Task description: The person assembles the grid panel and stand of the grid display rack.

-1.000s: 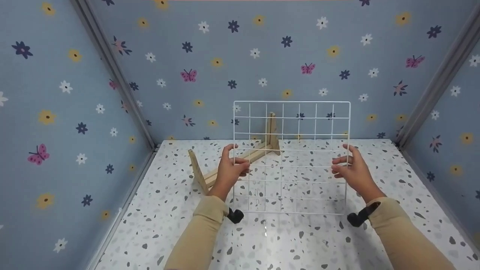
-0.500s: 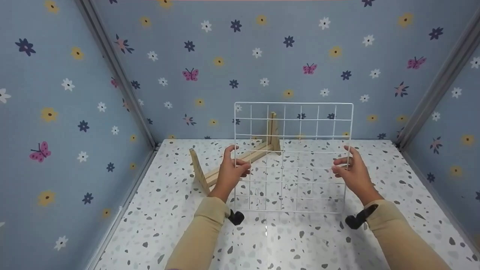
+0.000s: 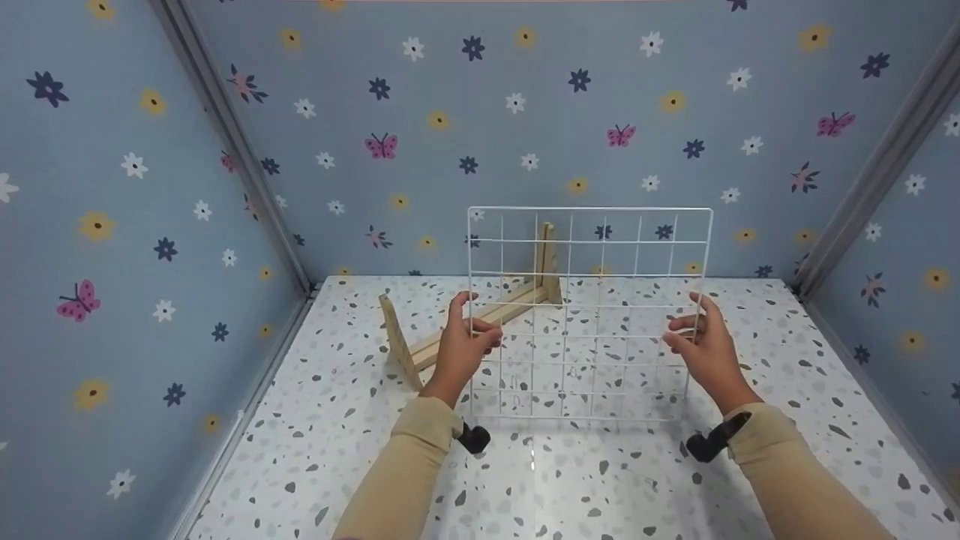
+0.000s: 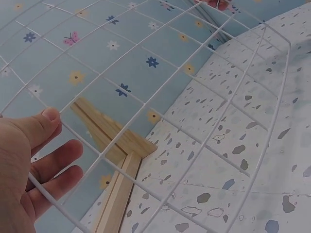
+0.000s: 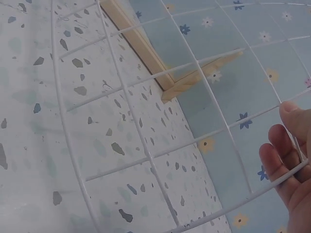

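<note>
A square white wire grid panel point(image 3: 580, 305) is held up between both hands over the table. My left hand point(image 3: 463, 349) grips its left edge, the thumb and fingers round the wires; the left wrist view shows the thumb point(image 4: 46, 119) against a wire. At the opposite edge my right hand point(image 3: 709, 349) holds the outer wire with curled fingers, also seen in the right wrist view, thumb point(image 5: 293, 116) at the mesh. Behind the panel stands a wooden stand point(image 3: 514, 302), a long bar with an upright piece at each end. The left hand hides part of it.
The speckled white table point(image 3: 337, 450) lies below, with a flowered blue wall point(image 3: 495, 135) behind and similar walls at both sides. Grey metal posts point(image 3: 240, 150) mark the corners. A black wrist camera point(image 3: 474, 438) sits on each wrist.
The grid panel has tilted: its top edge has dropped slightly and looks wider, while its bottom edge has risen and looks narrower. Both hands keep their hold. The wooden stand stays put.
</note>
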Tool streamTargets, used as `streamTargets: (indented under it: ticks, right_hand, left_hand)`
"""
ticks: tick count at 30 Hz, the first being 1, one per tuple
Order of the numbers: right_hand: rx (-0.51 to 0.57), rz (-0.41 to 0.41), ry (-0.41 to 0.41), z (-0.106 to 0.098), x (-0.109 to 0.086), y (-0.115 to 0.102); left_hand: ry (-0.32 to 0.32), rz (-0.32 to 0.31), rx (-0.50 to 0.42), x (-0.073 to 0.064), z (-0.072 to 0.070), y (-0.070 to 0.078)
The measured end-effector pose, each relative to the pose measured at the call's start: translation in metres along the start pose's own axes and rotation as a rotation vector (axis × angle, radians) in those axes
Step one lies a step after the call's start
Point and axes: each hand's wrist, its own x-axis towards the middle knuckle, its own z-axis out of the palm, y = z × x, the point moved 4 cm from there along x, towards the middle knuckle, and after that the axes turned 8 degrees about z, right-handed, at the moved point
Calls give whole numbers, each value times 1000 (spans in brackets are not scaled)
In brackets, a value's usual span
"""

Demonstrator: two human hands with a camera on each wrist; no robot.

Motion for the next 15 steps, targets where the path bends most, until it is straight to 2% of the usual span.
streamTargets:
  ticks: [8,15]
  right_hand:
    - [-25,-13,49,1,-2,3]
    - [-23,-25,59,1,-6,3]
  left_hand:
    - [2,37,43,-4,1,-3]
    - [3,63,51,-8,2,-3]
